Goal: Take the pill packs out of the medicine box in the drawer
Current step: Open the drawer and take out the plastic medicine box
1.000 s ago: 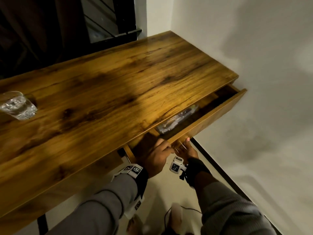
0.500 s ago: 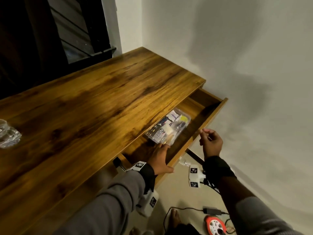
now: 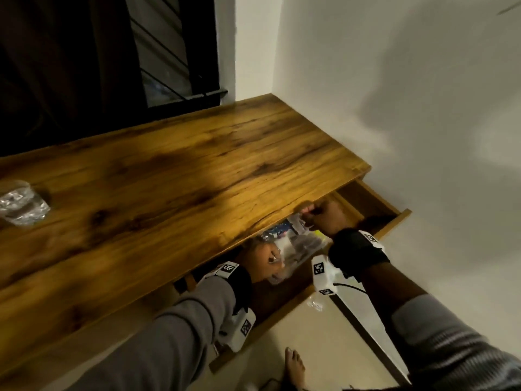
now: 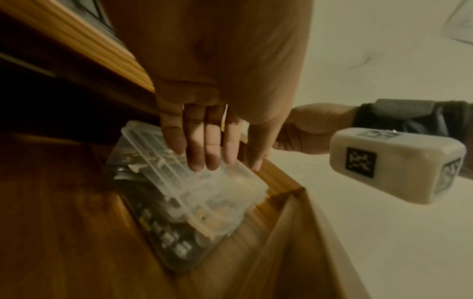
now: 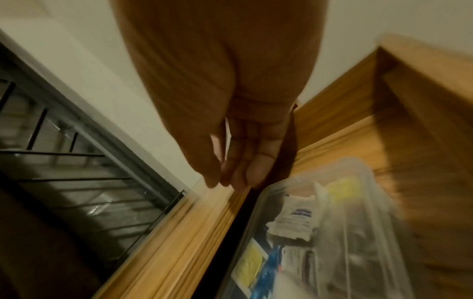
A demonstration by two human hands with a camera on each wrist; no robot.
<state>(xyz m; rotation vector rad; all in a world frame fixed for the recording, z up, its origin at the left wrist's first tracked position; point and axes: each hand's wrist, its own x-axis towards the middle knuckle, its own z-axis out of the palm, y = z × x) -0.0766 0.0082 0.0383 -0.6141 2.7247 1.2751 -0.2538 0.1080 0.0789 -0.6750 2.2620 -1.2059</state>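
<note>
A clear plastic medicine box (image 3: pixel 298 249) lies in the open drawer (image 3: pixel 282 314) under the desk's right end. Pill packs (image 5: pixel 294 222) in white, blue and yellow show through it. My left hand (image 3: pixel 262 261) is on the box's near end. In the left wrist view its fingers (image 4: pixel 204 145) lie across the clear lid (image 4: pixel 204 194), which tilts up off the base, and the thumb sits at the lid's edge by the drawer wall (image 4: pixel 281 182). My right hand (image 3: pixel 321 215) hovers over the box's far end by the desk edge, fingers (image 5: pixel 238 157) hanging together, holding nothing.
A glass tumbler (image 3: pixel 22 204) stands on the wooden desk top (image 3: pixel 169 193) at the far left. A barred dark window (image 3: pixel 169 52) is behind the desk, and a white wall closes the right side. A bare foot (image 3: pixel 294 368) is on the floor below the drawer.
The drawer came out further and uncovered the box. My left hand moved onto the box's lid. My right hand went from in front of the drawer into it, over the box's far end.
</note>
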